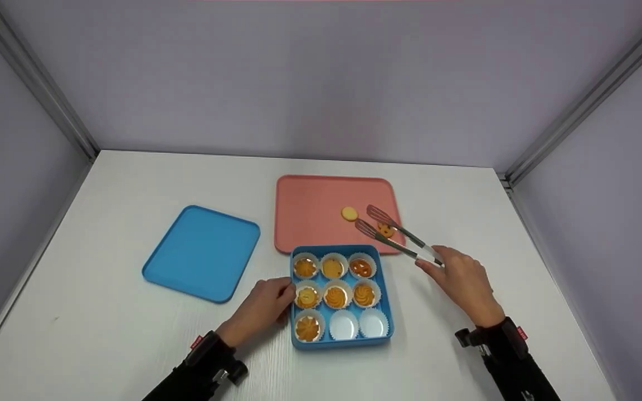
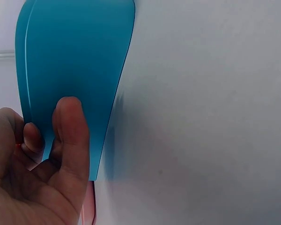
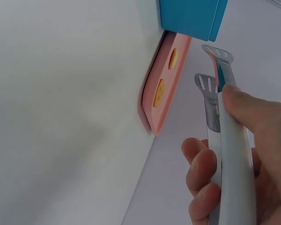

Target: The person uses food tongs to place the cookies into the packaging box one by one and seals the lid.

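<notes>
My left hand (image 1: pixel 265 303) grips the left edge of a blue box (image 1: pixel 385 312), fingertips at the rim and a finger against the outer wall in the left wrist view. White paper cups in rows fill the box. Several hold cookies; the two cups at front right, one (image 1: pixel 344 324) beside the other (image 1: pixel 374 323), are bare. In my right hand (image 1: pixel 460 278) are tongs (image 1: pixel 404 248) with slotted metal heads and pale handles, spread apart above the pink tray (image 1: pixel 310 209). Between and below their heads lies a round, dotted cookie (image 1: pixel 386 229). A plain yellow cookie (image 1: pixel 349 214) sits just left.
A flat blue tray or lid (image 1: pixel 201 253) lies at the left of the white table (image 1: pixel 115 323). The pink tray stands right behind the box. Grey walls (image 1: pixel 321 83) enclose the table at the back and both sides.
</notes>
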`<action>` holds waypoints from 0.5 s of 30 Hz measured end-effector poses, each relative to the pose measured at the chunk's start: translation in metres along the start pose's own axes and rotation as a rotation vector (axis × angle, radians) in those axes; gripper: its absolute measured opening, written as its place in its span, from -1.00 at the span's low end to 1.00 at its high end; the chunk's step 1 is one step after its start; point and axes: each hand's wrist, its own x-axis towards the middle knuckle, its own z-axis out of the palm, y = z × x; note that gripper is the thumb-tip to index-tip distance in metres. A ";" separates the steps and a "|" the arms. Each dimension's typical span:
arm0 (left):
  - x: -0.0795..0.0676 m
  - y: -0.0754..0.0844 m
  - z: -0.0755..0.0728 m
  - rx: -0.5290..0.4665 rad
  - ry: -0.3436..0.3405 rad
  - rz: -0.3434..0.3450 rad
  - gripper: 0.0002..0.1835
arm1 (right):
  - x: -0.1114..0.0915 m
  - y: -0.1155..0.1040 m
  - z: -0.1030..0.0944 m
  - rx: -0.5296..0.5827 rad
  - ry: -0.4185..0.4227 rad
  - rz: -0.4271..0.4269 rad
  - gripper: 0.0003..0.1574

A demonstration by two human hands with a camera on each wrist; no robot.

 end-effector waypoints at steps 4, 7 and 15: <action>0.000 -0.001 0.000 0.005 0.004 0.004 -0.72 | 0.011 -0.001 0.006 0.001 -0.047 0.031 -0.28; 0.000 -0.001 0.000 0.003 0.003 0.000 -0.73 | 0.019 -0.003 0.010 0.001 -0.072 0.051 -0.26; 0.000 -0.002 0.000 0.014 0.002 -0.009 -0.74 | 0.033 -0.008 0.019 -0.002 -0.113 0.085 -0.33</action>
